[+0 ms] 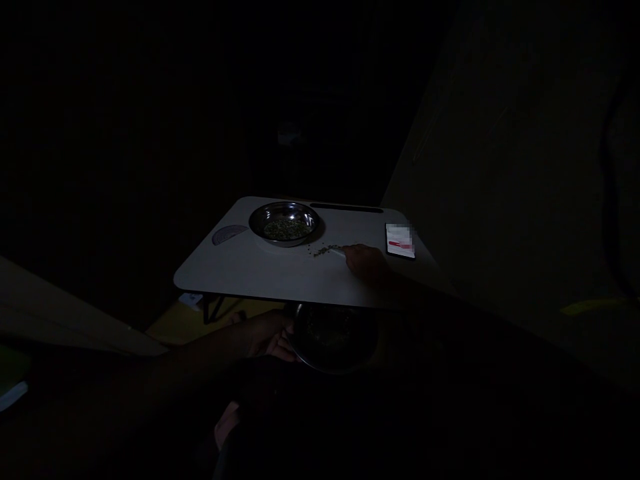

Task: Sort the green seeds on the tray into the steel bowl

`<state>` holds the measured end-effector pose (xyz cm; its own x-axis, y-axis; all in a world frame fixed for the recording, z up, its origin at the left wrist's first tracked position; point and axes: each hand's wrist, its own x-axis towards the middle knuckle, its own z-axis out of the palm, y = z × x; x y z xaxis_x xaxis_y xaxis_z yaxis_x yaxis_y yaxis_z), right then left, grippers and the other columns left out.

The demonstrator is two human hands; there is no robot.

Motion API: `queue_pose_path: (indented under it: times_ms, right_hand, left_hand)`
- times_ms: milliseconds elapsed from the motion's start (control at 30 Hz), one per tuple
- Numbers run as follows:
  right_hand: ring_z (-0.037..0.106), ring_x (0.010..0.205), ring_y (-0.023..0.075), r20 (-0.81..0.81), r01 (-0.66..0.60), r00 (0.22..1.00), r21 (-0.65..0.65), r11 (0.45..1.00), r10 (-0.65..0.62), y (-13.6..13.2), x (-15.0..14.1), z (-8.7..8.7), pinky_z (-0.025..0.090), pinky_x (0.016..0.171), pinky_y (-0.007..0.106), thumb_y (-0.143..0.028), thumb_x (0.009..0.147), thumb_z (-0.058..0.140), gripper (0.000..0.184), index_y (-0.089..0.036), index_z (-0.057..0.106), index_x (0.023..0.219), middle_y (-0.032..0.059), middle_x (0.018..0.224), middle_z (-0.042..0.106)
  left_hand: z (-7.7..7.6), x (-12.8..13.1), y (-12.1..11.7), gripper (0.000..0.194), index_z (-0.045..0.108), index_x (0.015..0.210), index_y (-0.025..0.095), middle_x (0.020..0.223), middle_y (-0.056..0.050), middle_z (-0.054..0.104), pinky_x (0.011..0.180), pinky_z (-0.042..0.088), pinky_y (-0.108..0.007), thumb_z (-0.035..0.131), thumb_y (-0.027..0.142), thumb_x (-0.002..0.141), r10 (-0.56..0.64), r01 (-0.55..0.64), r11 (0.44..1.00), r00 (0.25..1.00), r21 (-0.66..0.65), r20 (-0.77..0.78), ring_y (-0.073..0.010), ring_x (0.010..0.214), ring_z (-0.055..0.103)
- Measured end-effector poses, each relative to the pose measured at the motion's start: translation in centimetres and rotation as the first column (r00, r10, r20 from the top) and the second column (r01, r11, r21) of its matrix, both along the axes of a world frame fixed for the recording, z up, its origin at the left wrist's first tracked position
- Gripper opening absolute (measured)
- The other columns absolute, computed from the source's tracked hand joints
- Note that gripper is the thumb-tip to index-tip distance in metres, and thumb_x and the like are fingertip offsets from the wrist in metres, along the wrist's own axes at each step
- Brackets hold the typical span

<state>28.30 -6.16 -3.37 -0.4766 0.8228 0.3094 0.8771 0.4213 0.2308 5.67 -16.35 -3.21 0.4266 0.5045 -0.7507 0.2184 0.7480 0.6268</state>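
Note:
In the dim head view, my right hand rests over the white table and is closed on a pale, flat piece whose kind I cannot make out. Its tip touches a small scatter of green bits on the tabletop. Below the near table edge, my left hand grips the left rim of a dark metal bowl, with a few specks inside. A shiny steel bowl with many small green pieces in it stands on the table, left of my right hand.
The white folding table has dark legs and a slot along its far edge. A protractor lies left of the steel bowl. A lit phone lies to the right. A wall rises on the right; the surroundings are very dark.

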Motion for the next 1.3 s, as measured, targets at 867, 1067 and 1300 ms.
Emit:
queue_pose_path:
  times_ms: [867, 1067, 1300]
  right_hand:
    - [0.045, 0.081, 0.0166, -0.004, -0.082, 0.997, 0.021, 0.996, 0.082, 0.6, 0.0, -0.7, 0.033, 0.061, 0.026, -0.017, 0.074, 0.028, 0.033, -0.015, 0.042, 0.104, 0.0072, 0.093, 0.053]
    - [0.045, 0.080, 0.0160, -0.008, -0.124, 0.992, 0.024, 0.992, 0.124, 0.5, 0.1, -0.7, 0.033, 0.061, 0.026, -0.016, 0.074, 0.027, 0.033, -0.015, 0.043, 0.103, 0.0066, 0.091, 0.054]
    - [0.045, 0.081, 0.0163, -0.004, -0.110, 0.994, -0.008, 0.994, 0.110, 0.3, 0.1, -0.6, 0.033, 0.062, 0.026, -0.015, 0.074, 0.028, 0.032, -0.015, 0.043, 0.102, 0.0070, 0.092, 0.053]
  left_hand:
    - [0.4, 0.0, -0.2, 0.009, 0.047, 0.054, 0.014, 0.048, -0.002, 0.056, 0.055, 0.042, -0.025, 0.039, 0.016, 0.054, 0.038, -0.038, 0.999, 0.999, 0.003, -0.023, -0.0115, 0.047, 0.054]
    - [0.4, 0.1, -0.1, 0.011, 0.048, 0.058, 0.013, 0.049, -0.004, 0.057, 0.057, 0.042, -0.026, 0.039, 0.017, 0.054, 0.007, -0.007, 1.000, 1.000, 0.001, -0.003, -0.0141, 0.052, 0.056]
    - [0.5, 0.1, -0.1, 0.007, 0.046, 0.055, 0.015, 0.048, -0.003, 0.056, 0.055, 0.042, -0.025, 0.039, 0.017, 0.055, 0.032, -0.032, 0.999, 0.999, 0.007, -0.010, -0.0131, 0.051, 0.055]
